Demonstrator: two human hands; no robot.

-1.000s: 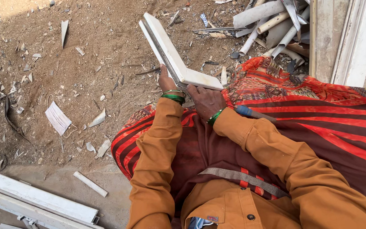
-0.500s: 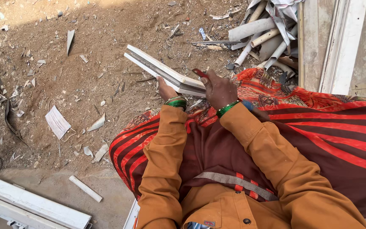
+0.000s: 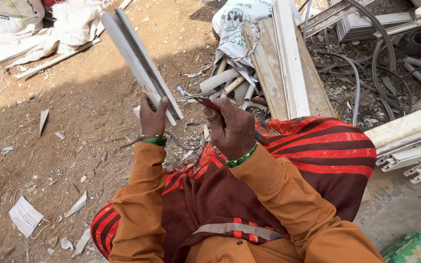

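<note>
Up above the left hand (image 3: 153, 117) sits a white plastic frame strip (image 3: 140, 61), a long channelled offcut, pinched at its lower end between thumb and fingers. Its long axis runs diagonally: from the grip it climbs up and to the left, so the free end points away from the person, toward the top of the view, and the short bottom end pokes out just right of the thumb. So that hand is closed firmly around the strip.

Just to the right of that grip, the right hand (image 3: 231, 127) is curled into a fist around a thin dark reddish tool (image 3: 208, 103), whose tip points left toward the bottom end of the strip, close to it; can't tell if it actually touches. Both wrists wear green bangles (image 3: 242, 158), with orange sleeves below.

Under the hands lies a red and maroon striped cloth (image 3: 317, 151) over the lap. Beyond the right hand is a heap of pale pipes and profile offcuts (image 3: 288, 63), with a white printed sack (image 3: 242, 24) on top. Left of the grip it's dirt ground (image 3: 74, 146) with plastic chips and a face mask (image 3: 24, 215).
</note>
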